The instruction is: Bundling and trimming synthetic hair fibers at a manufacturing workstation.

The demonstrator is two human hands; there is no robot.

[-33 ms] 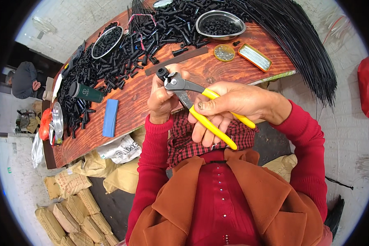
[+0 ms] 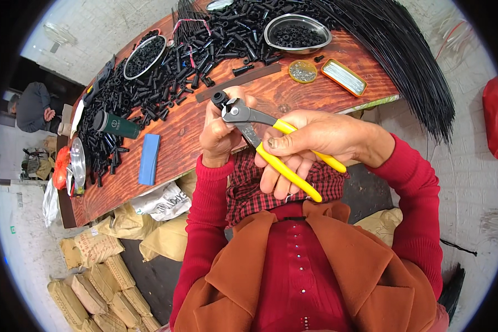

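A pair of yellow-handled pliers (image 2: 271,141) was gripped in the right hand (image 2: 310,146), fingers wrapped round both handles. Just left of it, a small black tube piece (image 2: 220,98) was pinched in the left hand (image 2: 221,135) and met by the plier nose. Beyond both hands lay a wooden table (image 2: 182,138) strewn with black tubes (image 2: 204,44).
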